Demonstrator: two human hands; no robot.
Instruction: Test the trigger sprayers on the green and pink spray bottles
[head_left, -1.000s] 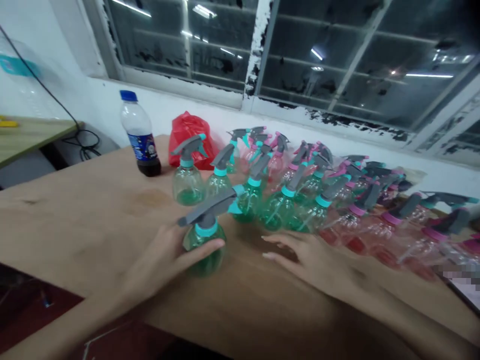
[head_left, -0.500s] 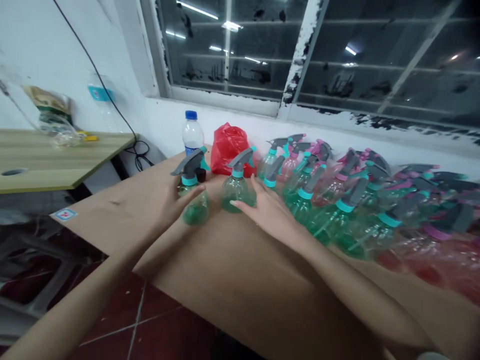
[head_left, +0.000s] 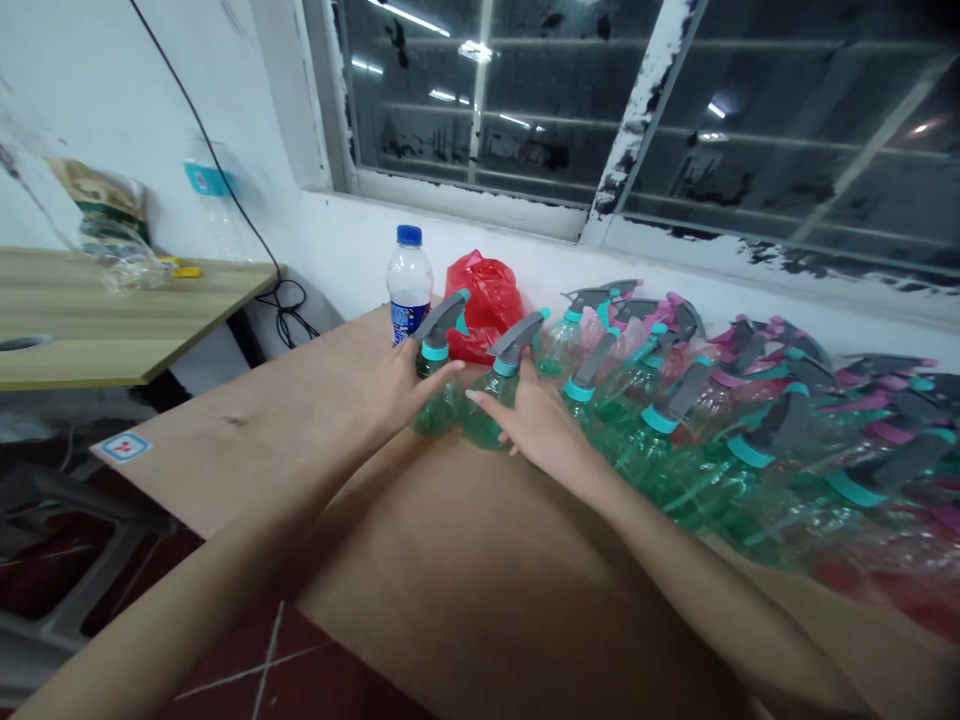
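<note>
My left hand (head_left: 397, 395) is wrapped around the left side of a green clear spray bottle (head_left: 439, 408), thumb across its front; its other fingers are partly hidden behind. This bottle has a grey trigger head and turquoise collar, and it stands upright on the brown table. Close to its right is a second green spray bottle (head_left: 484, 420) of the same kind. My right hand (head_left: 547, 415) rests against the right side of that second bottle, thumb over its front and index finger stretched up near the trigger head. The right hand's fingers are spread apart.
Many more spray bottles, green (head_left: 645, 440) and pink (head_left: 709, 405), crowd the right side. Behind stand a blue-capped water bottle (head_left: 409, 280) and a red plastic bag (head_left: 484, 300) near the wall. The brown table (head_left: 247, 440) has a sticker at its left corner.
My left hand has moved the left spray bottle rightward, close beside the second one. My right hand has closed in on the second bottle. The view has shifted slightly.
</note>
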